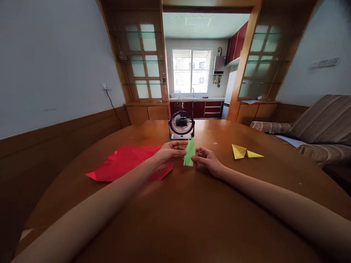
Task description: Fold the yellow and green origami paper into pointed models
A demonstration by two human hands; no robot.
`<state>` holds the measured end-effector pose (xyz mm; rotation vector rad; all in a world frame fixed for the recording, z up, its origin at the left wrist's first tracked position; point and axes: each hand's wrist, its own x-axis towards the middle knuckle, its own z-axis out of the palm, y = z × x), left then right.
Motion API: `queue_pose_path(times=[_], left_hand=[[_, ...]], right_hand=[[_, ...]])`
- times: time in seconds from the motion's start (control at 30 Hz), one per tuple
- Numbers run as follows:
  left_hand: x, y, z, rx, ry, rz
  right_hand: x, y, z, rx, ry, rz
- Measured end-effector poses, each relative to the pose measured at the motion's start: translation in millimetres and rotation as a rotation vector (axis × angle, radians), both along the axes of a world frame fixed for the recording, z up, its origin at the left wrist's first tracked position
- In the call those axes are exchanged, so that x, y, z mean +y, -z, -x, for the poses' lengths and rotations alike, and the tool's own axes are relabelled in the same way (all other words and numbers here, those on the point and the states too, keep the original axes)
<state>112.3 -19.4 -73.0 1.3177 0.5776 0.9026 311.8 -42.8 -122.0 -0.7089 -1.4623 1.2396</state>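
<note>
Head view: narrow folded green paper piece (189,153) is being pinched upright betw. left hand (168,151) & right hand (206,159), just above round wooden table (192,204), near small dark desk fan (181,125). Folding step seemingly mid-way; next crease is calling for aligned edges, firm press.

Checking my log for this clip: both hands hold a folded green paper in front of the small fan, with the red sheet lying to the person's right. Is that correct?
Not quite. The red sheet lies to the person's left, not right; the head view shows it. The rest stands: the left hand and right hand hold the folded green paper in front of the small fan.
</note>
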Motion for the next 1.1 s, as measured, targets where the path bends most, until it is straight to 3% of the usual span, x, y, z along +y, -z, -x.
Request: queue_pose_path(times=[0.13, 0.4, 0.53, 0.67, 0.87, 1.1], left_hand=[[-1, 0.2, -2, -0.013, 0.029, 0.015], [-4, -0.4, -9, 0.04, -0.236, -0.105], [-3, 0.8, -12, 0.083, -0.345, -0.156], [0, 1.0, -9, 0.19, -0.428, -0.257], [6, 2.0, -1, 0.504, -0.548, -0.507], [0, 10.1, -10, 0.346, -0.533, -0.349]], right_hand=[[-1, -0.7, 0, 0.032, -0.015, -0.002], [3, 1.0, -1, 0.013, 0.099, 0.009], [3, 0.8, -1, 0.032, 0.09, -0.008], [3, 1.0, -1, 0.074, 0.087, 0.006], [3, -0.3, -2, 0.047, 0.095, -0.033], [2, -7.0, -3, 0.08, 0.246, -0.076]])
